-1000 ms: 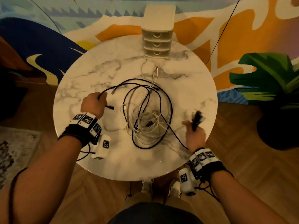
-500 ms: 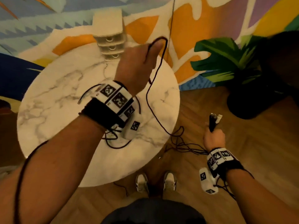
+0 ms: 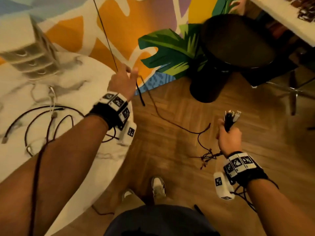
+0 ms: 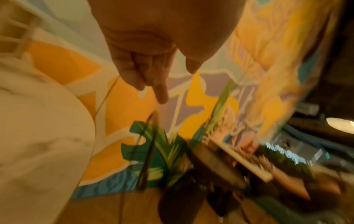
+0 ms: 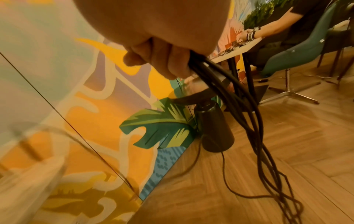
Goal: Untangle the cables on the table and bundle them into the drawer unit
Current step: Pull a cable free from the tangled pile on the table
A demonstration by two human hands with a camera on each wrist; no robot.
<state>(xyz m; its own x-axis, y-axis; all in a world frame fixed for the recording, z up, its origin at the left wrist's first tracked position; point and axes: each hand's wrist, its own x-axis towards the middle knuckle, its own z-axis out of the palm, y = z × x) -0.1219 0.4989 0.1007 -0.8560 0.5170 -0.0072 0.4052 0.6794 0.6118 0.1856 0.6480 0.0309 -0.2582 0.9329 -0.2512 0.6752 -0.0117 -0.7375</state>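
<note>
So the black cable (image 3: 163, 119) is pulled clear of the pile and strung out off the table; it sags from the left hand (image 3: 121, 79), raised by the table edge, down and across over the wood floor (image 3: 170, 167) to the right hand (image 3: 229, 138) held low on the other side, so its long axis runs roughly left-high to right-low; the left pinches it with a short loose end dangling down, the right is fisted round a bunch of cable ends with the plugs (image 3: 232, 114) pointing up and the slack hanging to the floor in a messy knot (image 3: 207, 156); I'd say we're early on; several cables (image 3: 51, 120) sit looped on the marble table (image 3: 81, 92), nothing's coiled, and the drawer unit (image 3: 29, 53) at the back looks closed as far as the blur lets me tell.
</note>
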